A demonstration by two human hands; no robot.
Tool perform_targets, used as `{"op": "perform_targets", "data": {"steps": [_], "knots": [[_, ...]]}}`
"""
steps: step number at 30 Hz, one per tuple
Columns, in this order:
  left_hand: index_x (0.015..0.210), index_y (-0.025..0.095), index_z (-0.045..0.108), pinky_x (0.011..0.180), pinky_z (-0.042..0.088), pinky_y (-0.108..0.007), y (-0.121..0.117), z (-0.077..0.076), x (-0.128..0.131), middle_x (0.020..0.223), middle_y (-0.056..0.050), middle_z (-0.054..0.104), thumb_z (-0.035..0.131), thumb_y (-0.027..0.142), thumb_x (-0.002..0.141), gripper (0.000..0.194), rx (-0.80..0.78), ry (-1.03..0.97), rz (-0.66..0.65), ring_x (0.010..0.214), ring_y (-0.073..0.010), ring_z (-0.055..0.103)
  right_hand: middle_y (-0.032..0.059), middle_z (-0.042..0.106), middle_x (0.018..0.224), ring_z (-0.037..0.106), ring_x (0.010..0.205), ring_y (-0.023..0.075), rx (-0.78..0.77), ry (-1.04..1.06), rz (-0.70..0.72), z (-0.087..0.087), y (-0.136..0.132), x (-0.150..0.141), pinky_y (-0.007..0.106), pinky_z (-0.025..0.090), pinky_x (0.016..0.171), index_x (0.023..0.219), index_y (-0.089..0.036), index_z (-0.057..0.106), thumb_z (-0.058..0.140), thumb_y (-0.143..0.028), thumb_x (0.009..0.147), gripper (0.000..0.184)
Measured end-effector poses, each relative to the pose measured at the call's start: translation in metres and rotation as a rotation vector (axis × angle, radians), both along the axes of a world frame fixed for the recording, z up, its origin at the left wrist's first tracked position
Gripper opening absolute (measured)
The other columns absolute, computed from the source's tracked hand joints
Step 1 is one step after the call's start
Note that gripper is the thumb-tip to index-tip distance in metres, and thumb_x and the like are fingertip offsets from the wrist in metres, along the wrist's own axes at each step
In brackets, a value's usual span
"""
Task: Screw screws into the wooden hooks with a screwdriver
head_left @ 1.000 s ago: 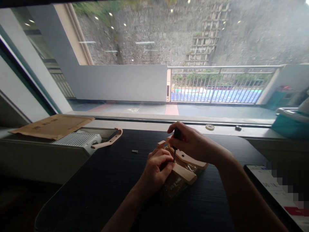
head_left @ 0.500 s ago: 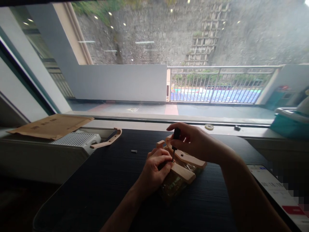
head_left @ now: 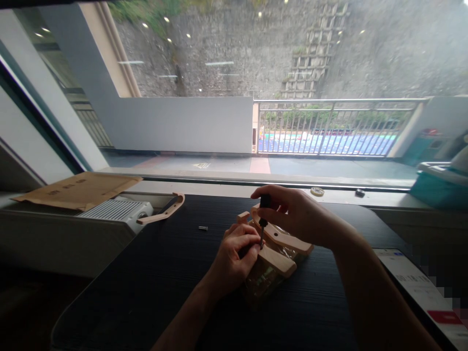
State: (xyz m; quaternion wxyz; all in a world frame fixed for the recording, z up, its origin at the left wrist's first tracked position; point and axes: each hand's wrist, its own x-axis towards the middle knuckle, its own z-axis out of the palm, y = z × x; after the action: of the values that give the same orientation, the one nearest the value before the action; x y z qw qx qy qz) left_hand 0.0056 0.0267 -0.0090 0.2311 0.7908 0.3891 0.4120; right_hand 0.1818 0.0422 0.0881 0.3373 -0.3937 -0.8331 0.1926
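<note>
My right hand (head_left: 288,212) is closed around the black handle of a screwdriver (head_left: 265,201), which stands nearly upright. Its tip meets the nearer curved wooden hook (head_left: 276,261), close to my left fingertips. With fingers wrapped over that hook, my left hand (head_left: 239,248) grips its middle part; whether it also pinches a screw is hidden. Just behind lies a second wooden hook (head_left: 288,240) with a dark hole in it. Both hooks rest on a shiny clear-and-brown packet (head_left: 261,285). A loose screw (head_left: 203,228) lies on the black table to the left.
Another wooden hook (head_left: 164,214) sits at the table's left back edge. A brown envelope (head_left: 78,189) rests over a white radiator (head_left: 117,210). A tape roll (head_left: 317,191) and a small black item (head_left: 360,193) are on the sill. A screen device (head_left: 413,282) lies at right.
The screwdriver's handle has turned more upright and shifted slightly left in my right hand. My left hand stays in place on the wooden hook.
</note>
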Motion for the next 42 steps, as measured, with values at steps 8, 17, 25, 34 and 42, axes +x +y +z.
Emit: {"op": "perform_targets", "data": {"steps": [8, 17, 25, 34, 42], "knots": [[0.084, 0.021, 0.068, 0.09, 0.042, -0.033, 0.001, -0.003, 0.001, 0.093, -0.004, 0.062, 0.053, 0.018, 0.083, 0.016, 0.008, -0.015, 0.011, 0.094, -0.0185, 0.055, 0.0002, 0.066, 0.08, 0.054, 0.063, 0.0101, -0.028, 0.058, 0.021, 0.0, -0.001, 0.004, 0.022, 0.043, 0.058, 0.107, -0.023, 0.063, 0.054, -0.021, 0.079, 0.029], [0.085, 0.021, 0.068, 0.09, 0.041, -0.034, 0.0, -0.002, 0.001, 0.094, -0.004, 0.063, 0.053, 0.017, 0.083, 0.016, 0.008, -0.008, 0.018, 0.094, -0.0188, 0.055, -0.0017, 0.061, 0.069, 0.049, 0.058, 0.0091, -0.003, 0.073, -0.011, -0.001, 0.001, -0.005, 0.022, 0.039, 0.052, 0.104, -0.023, 0.065, 0.058, -0.028, 0.079, 0.027], [0.085, 0.02, 0.067, 0.09, 0.041, -0.034, 0.001, -0.002, 0.0, 0.094, -0.004, 0.062, 0.052, 0.016, 0.083, 0.016, -0.005, -0.012, 0.006, 0.094, -0.0184, 0.054, 0.001, 0.067, 0.082, 0.059, 0.07, 0.0115, 0.003, 0.104, 0.007, 0.001, -0.001, 0.001, 0.022, 0.047, 0.062, 0.108, -0.022, 0.066, 0.055, -0.026, 0.081, 0.029], [0.083, 0.018, 0.066, 0.09, 0.041, -0.032, 0.003, -0.007, 0.001, 0.093, -0.004, 0.062, 0.053, 0.016, 0.083, 0.014, 0.008, -0.044, 0.006, 0.093, -0.0174, 0.056, 0.0005, 0.065, 0.078, 0.057, 0.067, 0.0119, 0.043, 0.083, -0.026, -0.002, 0.007, 0.006, 0.024, 0.046, 0.06, 0.095, -0.02, 0.064, 0.058, -0.032, 0.08, 0.021], [0.082, 0.018, 0.066, 0.09, 0.041, -0.032, 0.002, -0.004, 0.001, 0.092, -0.004, 0.061, 0.052, 0.016, 0.083, 0.014, 0.024, -0.033, 0.006, 0.093, -0.0174, 0.055, -0.0012, 0.061, 0.074, 0.055, 0.064, 0.0099, 0.038, 0.019, -0.078, 0.003, -0.002, 0.006, 0.021, 0.044, 0.056, 0.099, -0.023, 0.059, 0.055, -0.03, 0.081, 0.021]]}}
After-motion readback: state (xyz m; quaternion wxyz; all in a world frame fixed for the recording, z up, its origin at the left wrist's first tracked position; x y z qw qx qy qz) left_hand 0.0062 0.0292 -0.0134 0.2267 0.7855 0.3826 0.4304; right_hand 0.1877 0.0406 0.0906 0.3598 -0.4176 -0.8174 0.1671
